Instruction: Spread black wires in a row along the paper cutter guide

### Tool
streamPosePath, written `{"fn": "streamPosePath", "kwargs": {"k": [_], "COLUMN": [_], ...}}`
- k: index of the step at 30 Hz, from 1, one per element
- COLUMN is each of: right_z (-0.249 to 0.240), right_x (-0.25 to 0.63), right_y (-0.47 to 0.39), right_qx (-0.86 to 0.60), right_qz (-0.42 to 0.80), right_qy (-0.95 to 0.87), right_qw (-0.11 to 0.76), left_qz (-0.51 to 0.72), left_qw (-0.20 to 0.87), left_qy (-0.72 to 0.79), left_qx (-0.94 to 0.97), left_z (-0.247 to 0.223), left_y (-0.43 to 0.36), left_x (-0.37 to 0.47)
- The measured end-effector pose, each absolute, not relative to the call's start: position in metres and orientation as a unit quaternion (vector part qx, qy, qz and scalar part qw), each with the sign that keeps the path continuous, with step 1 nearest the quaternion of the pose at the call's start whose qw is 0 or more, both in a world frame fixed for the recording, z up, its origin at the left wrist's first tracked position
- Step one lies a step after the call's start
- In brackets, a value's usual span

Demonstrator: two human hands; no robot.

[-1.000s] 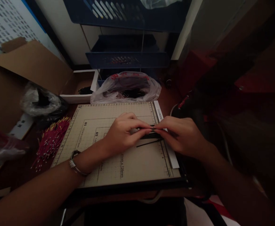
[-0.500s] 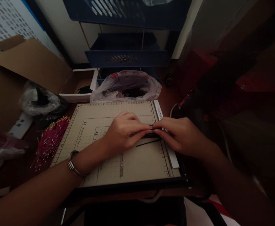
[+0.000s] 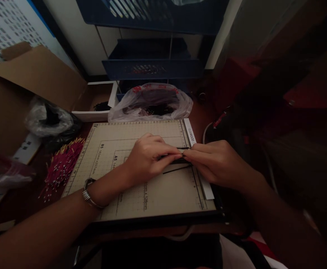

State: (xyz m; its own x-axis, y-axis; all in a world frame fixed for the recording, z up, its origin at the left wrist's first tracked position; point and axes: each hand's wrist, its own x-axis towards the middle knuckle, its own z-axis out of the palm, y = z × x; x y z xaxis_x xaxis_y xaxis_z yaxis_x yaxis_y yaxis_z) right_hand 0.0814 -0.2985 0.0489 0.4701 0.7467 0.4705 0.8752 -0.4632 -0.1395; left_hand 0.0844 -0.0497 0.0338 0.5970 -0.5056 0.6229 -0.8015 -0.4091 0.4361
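Note:
My left hand [image 3: 148, 157] and my right hand [image 3: 219, 160] meet fingertip to fingertip above the right side of a paper trimmer board [image 3: 169, 198]. Both pinch a thin black cord, mostly hidden by the fingers. Under the hands lie more black cords [image 3: 177, 161], partly covered. A single loose black cord [image 3: 176, 170] rests on the printed grid just in front of them. The white strip [image 3: 206, 188] along the board's right edge passes beneath my right hand.
Left of the board lies a bundle of magenta cords [image 3: 61, 168] with pale tips. Behind it stand a clear plastic bag [image 3: 48, 123], an open cardboard box [image 3: 40, 74] and a white bag [image 3: 152, 89] holding dark pieces. Blue racks [image 3: 152, 67] rise at the back.
My right fingers have closed up and shifted slightly along the cord beside my left fingertips. My left hand has barely moved. The loose cord lies in the same place.

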Motion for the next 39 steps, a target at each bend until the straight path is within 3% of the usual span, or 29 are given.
{"fn": "streamPosePath", "kwargs": {"k": [17, 24, 39], "right_z": [0.051, 0.0503, 0.0491], "right_x": [0.0836, 0.0843, 0.0836], "right_y": [-0.2987, -0.2977, -0.2971], "right_qx": [-0.851, -0.842, -0.831], "right_qz": [-0.14, -0.131, -0.176], "right_qy": [-0.467, -0.48, -0.481], "right_qw": [0.193, 0.207, 0.216], "left_qz": [0.249, 0.245, 0.285], "left_qw": [0.257, 0.316, 0.329], "left_qy": [-0.457, -0.46, -0.448], "left_qx": [0.814, 0.793, 0.781], "left_z": [0.037, 0.036, 0.0372], "left_y": [-0.0506, -0.0515, -0.0516], "left_x": [0.0865, 0.0866, 0.0848]}}
